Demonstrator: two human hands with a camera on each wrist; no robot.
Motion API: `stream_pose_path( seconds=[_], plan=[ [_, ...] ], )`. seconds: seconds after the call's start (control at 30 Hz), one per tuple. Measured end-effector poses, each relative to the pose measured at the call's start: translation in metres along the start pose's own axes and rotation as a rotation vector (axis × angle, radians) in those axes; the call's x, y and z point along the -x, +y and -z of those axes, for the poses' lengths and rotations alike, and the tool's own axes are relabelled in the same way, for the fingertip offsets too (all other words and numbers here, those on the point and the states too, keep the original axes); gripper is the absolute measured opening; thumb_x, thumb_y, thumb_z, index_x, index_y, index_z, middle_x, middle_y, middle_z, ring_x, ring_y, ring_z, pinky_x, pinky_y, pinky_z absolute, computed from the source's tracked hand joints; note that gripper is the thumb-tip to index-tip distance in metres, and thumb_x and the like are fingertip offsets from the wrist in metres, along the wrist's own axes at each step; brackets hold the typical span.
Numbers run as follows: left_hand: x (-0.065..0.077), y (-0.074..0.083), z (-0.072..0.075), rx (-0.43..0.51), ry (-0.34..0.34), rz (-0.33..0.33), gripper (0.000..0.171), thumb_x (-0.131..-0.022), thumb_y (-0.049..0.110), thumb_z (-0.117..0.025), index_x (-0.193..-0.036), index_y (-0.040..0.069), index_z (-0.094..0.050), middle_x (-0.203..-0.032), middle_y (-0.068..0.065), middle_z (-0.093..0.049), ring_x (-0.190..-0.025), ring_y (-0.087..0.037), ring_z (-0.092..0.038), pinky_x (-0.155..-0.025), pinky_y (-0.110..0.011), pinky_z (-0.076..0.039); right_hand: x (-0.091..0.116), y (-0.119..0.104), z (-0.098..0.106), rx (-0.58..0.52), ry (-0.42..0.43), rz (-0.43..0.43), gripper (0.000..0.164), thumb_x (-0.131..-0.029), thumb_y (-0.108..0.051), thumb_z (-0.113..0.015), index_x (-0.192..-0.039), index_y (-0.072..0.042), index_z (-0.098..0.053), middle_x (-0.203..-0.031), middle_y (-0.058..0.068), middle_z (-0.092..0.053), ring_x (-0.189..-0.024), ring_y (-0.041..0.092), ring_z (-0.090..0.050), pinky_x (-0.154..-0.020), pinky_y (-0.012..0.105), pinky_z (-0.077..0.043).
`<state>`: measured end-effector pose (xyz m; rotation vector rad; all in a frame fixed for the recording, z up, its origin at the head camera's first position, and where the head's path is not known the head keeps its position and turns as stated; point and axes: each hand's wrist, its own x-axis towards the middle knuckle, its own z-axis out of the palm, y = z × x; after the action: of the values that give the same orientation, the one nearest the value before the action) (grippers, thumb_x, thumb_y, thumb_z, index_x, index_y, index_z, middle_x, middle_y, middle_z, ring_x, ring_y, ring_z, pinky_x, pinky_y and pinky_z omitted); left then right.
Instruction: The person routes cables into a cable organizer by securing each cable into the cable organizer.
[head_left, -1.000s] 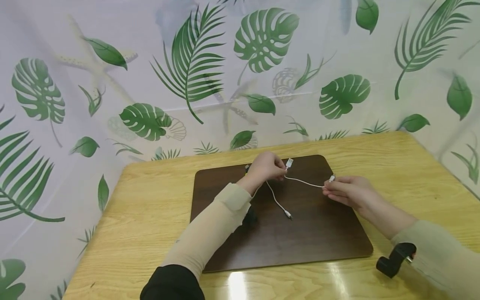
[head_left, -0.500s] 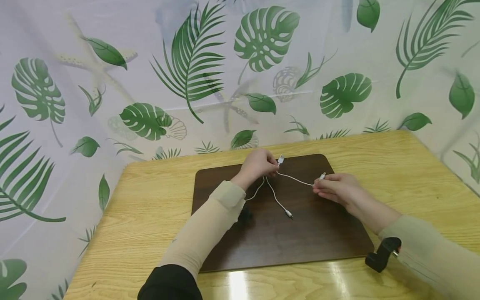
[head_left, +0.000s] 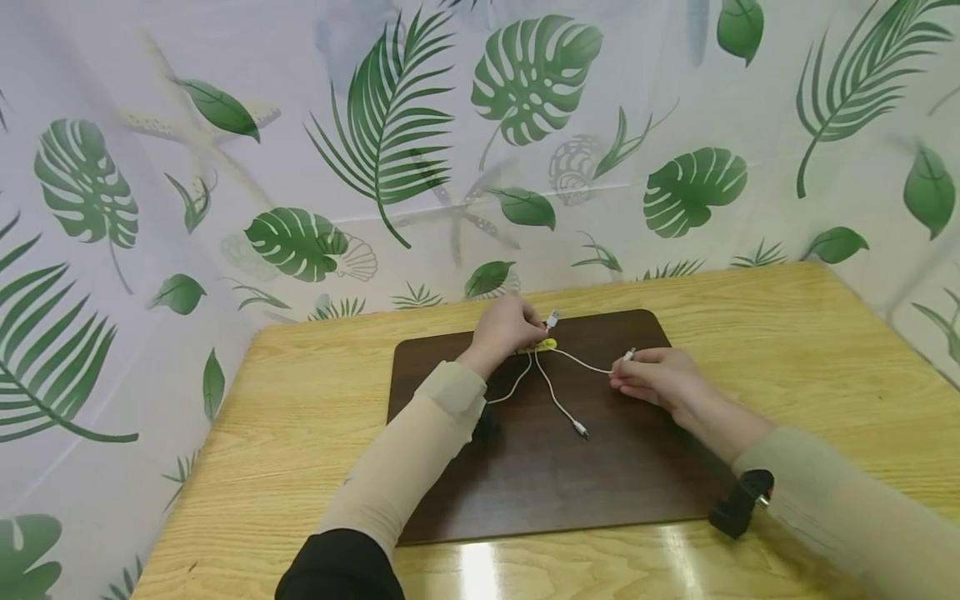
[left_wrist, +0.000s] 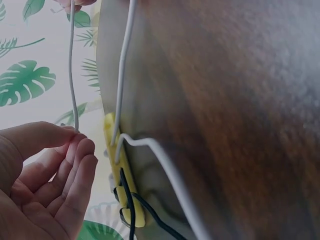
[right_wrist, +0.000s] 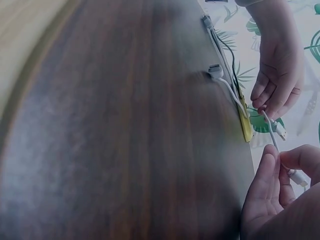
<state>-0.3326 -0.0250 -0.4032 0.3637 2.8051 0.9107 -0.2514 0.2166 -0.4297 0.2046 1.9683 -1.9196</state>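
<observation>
Between my two hands runs a short white USB cable (head_left: pixel 581 361). My left hand (head_left: pixel 504 327) pinches it just below the USB plug (head_left: pixel 552 318), over the far edge of the brown board. My right hand (head_left: pixel 662 379) holds the other end, its small white connector (head_left: pixel 628 355) poking up past the fingers. Beside the left fingertips lies a yellow strip (left_wrist: pixel 122 170) with holes. Another white cable (head_left: pixel 553 393) passes through it, as does a thin black cable (left_wrist: pixel 131 200). The plug (right_wrist: pixel 216 71) of one threaded cable shows in the right wrist view.
The dark brown board (head_left: pixel 577 492) lies on a light wooden table (head_left: pixel 300 433). A leaf-patterned cloth (head_left: pixel 420 167) hangs behind. A black wrist mount (head_left: pixel 738 504) sticks out below the right sleeve.
Both hands have shifted left with the cable, the right hand further, so they are closer together. The yellow strip now shows beside the left fingers. The loose threaded cable lies nearly as before.
</observation>
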Motion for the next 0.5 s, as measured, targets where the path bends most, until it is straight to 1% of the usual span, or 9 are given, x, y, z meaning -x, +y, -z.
stream_pose_path(
  seconds=[0.07,0.2,0.3,0.5],
  plan=[
    [-0.0011,-0.0013,-0.001,-0.015,0.01,0.003,0.012,-0.095,0.015,-0.076,-0.092,0.009,-0.085,-0.087,-0.006,-0.083,-0.064,-0.009,-0.062,-0.055,-0.02,-0.044,-0.001,0.001,-0.001,0.0,0.001,0.002,0.043,-0.106,-0.003,-0.059,-0.14,0.022,-0.049,-0.083,-0.009,-0.075,-0.078,0.0,-0.075,-0.077,0.017,-0.062],
    [-0.003,-0.0028,-0.0029,-0.005,0.013,0.02,0.012,-0.095,0.015,-0.076,-0.093,0.009,-0.086,-0.088,-0.007,-0.083,-0.065,-0.01,-0.063,-0.056,-0.02,-0.044,-0.0028,0.0021,-0.0018,0.006,-0.003,0.006,0.041,-0.106,-0.003,-0.059,-0.138,0.022,-0.051,-0.082,-0.009,-0.075,-0.078,0.0,-0.075,-0.076,0.016,-0.062],
    [-0.0045,-0.0026,-0.0044,-0.013,0.015,0.03,0.011,-0.095,0.015,-0.076,-0.094,0.009,-0.086,-0.088,-0.006,-0.083,-0.065,-0.01,-0.062,-0.056,-0.02,-0.044,-0.003,0.0018,-0.0033,0.009,-0.003,0.004,0.039,-0.105,-0.002,-0.059,-0.135,0.021,-0.053,-0.082,-0.009,-0.075,-0.077,0.0,-0.075,-0.076,0.016,-0.062],
    [-0.0075,-0.0006,-0.0068,-0.038,0.006,0.057,0.012,-0.094,0.013,-0.075,-0.091,0.01,-0.086,-0.087,-0.005,-0.082,-0.062,-0.01,-0.058,-0.056,-0.021,-0.044,-0.0017,0.0013,-0.0053,0.053,0.002,0.025,0.027,-0.103,-0.001,-0.06,-0.122,0.018,-0.061,-0.08,-0.007,-0.074,-0.074,0.0,-0.073,-0.073,0.017,-0.062]
  ],
)
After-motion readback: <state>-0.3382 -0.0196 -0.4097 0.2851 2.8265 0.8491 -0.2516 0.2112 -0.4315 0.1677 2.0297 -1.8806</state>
